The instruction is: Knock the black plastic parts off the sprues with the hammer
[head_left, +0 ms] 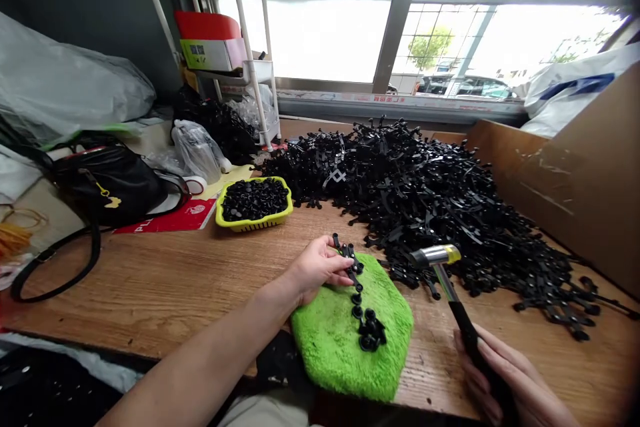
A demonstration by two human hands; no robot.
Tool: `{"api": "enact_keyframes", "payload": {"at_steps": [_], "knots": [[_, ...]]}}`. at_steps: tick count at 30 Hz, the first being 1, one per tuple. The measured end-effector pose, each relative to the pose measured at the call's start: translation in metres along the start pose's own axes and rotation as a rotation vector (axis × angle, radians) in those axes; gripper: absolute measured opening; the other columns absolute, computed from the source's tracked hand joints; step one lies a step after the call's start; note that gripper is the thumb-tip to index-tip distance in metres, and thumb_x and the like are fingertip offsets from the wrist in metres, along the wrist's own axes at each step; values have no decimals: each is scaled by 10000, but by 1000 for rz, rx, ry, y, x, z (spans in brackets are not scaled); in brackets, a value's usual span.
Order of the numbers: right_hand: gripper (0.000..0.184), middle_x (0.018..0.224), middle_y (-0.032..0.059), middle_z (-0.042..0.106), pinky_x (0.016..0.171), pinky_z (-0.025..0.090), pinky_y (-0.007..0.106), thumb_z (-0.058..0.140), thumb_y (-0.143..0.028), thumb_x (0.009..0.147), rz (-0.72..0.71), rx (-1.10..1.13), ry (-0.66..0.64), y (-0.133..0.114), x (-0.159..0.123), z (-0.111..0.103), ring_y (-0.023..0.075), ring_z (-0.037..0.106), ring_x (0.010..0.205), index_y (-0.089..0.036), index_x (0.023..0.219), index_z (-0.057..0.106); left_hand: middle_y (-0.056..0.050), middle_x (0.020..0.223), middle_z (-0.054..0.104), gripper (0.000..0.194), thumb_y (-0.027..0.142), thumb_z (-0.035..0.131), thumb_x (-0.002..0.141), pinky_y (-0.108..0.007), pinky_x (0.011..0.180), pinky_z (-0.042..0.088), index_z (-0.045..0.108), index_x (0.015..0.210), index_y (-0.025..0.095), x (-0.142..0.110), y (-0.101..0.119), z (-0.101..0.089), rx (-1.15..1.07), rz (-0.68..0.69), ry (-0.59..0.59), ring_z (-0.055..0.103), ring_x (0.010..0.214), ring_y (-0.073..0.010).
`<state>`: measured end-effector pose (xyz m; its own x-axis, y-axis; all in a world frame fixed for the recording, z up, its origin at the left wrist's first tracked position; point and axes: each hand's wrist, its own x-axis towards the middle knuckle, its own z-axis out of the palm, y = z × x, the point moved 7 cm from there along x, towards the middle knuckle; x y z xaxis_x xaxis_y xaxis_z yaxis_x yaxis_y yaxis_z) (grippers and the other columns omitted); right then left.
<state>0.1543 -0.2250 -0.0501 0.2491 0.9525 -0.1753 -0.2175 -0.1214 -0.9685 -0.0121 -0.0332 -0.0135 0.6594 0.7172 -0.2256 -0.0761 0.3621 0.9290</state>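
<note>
Over the far left part of a green fuzzy pad, my left hand pinches a small black linkage of riveted strips. Several small round black caps lie on the pad just nearer than that piece, some bunched together. Wrapped round the black handle of a hammer, my right hand is off to the right of the pad. The hammer's head is raised, silver with a yellow end, and apart from the linkage.
A large heap of black linkages covers the table's back right. Behind the pad on the left stands a yellow basket of black caps. A black handbag, a white shelf rack and a cardboard sheet flank the wooden table.
</note>
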Motion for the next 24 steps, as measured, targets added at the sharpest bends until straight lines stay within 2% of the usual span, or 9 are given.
{"api": "enact_keyframes", "payload": {"at_steps": [4,8,12,17,24], "knots": [[268,579,-22,316,378,188,226,329,-416,896,-17,1,-9,-6,-3,5,88,260,423,-183,812,431,-8,635,562,330,114,660,627,-230,502,507,429,861,117,-4,3,1,-12,16,18,555,505,-81],[251,578,-23,328,378,196,219,374,-419,881,-34,-6,-4,-10,-2,9,86,265,417,-182,822,427,-27,663,577,322,95,659,617,-229,493,503,444,856,112,-7,2,5,-6,22,-42,585,544,-113],[251,577,-24,338,380,200,213,405,-423,869,-56,-18,17,-8,-2,7,87,280,420,-177,826,429,-16,655,568,359,117,692,581,-250,508,504,451,847,115,-2,-2,2,-3,20,-37,585,538,-115],[246,576,-29,332,377,189,209,382,-411,881,-39,-31,20,-5,-3,5,82,273,424,-182,797,418,-45,736,580,336,134,688,587,-250,513,501,445,819,116,5,-7,0,-25,29,-61,601,585,-133],[257,582,-30,333,383,185,213,358,-412,887,-23,-90,11,-6,-1,13,81,266,428,-185,770,396,12,639,537,323,89,660,610,-273,514,502,387,781,122,3,-6,1,0,5,-45,586,486,-117]]}}
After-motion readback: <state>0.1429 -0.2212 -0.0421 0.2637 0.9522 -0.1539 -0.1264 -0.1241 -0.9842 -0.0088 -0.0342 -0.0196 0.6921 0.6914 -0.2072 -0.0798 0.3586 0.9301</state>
